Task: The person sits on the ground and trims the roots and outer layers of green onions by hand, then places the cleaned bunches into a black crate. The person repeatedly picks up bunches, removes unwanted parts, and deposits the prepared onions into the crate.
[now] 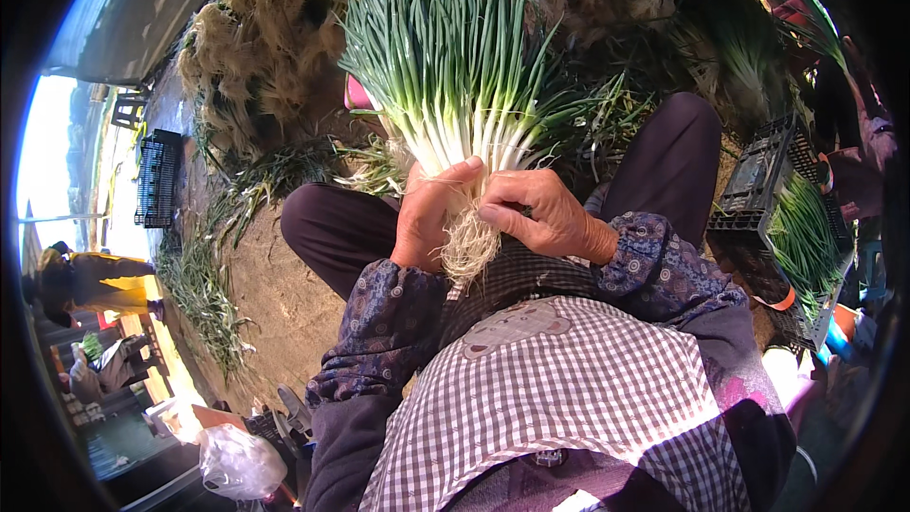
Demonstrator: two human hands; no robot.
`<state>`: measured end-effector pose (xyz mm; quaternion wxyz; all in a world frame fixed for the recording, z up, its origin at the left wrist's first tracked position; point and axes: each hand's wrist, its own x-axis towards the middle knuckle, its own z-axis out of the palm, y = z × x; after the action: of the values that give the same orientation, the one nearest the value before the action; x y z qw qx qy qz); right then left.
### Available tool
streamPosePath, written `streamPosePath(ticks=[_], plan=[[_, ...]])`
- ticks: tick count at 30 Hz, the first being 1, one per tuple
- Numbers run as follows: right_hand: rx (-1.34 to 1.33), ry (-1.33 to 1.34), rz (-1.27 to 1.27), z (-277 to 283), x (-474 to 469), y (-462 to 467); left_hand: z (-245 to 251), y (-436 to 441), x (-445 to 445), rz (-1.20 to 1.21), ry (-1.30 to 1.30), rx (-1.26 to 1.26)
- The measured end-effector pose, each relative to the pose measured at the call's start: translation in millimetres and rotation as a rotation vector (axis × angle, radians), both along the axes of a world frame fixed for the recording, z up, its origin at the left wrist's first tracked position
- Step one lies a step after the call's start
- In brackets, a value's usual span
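A fanned bunch of spring onions [455,64] lies before me, green leaves pointing away and pale roots [469,245] towards my lap. My left hand [432,217] is wrapped around the white stem ends, its thumb lying across them. Against the right side of the same stem ends, my right hand [544,213] has bent fingers, with thumb and forefinger pinching at the base near the roots. A small dark green bit shows within the curl of the right fingers. Which single stalk the right fingertips touch is hidden.
Heaps of rooted spring onions [266,50] rise beyond, left and right. Loose trimmed leaves [206,306] litter the ground. At right stands a black plastic crate [753,178] beside spring onions [803,235]. Another crate [158,178] and a person in yellow [106,284] are at left.
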<state>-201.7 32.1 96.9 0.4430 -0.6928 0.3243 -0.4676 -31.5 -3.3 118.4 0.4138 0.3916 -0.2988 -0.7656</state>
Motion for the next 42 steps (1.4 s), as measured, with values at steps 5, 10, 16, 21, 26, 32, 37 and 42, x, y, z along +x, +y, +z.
streamPosePath(ticks=[5, 10, 16, 21, 26, 32, 37, 42], plan=[[0.035, -0.065, 0.121, 34.4, -0.6, 8.8, -1.8, -3.6, 2.0, -0.001, -0.039, -0.026], [0.294, -0.290, 0.601, 38.0, -38.4, 24.1, -3.6, -13.4, 7.7, 0.037, 0.005, -0.030], [-0.001, 1.051, -0.395, -29.6, -72.8, 1.3, 26.2, -25.7, 23.3, -0.079, -0.094, 0.066], [-0.314, 0.731, -0.555, -35.8, -39.6, -44.4, 77.1, -25.3, 15.3, -0.109, -0.265, -0.418], [-0.660, 0.645, -0.589, 13.5, -38.6, -77.6, 158.2, -16.6, 34.0, -0.390, -0.361, -0.246], [-0.895, 0.609, -0.471, 64.8, -24.5, -90.6, 186.6, -44.8, 26.4, -0.851, -1.073, -0.583], [-0.825, 0.332, -0.604, 69.7, -37.5, -105.8, 204.9, -65.3, 16.9, -0.679, -0.978, -0.807], [-0.576, 0.103, -0.612, 105.3, -68.5, -128.8, 219.9, -97.4, -10.3, -0.446, -0.792, -1.037]])
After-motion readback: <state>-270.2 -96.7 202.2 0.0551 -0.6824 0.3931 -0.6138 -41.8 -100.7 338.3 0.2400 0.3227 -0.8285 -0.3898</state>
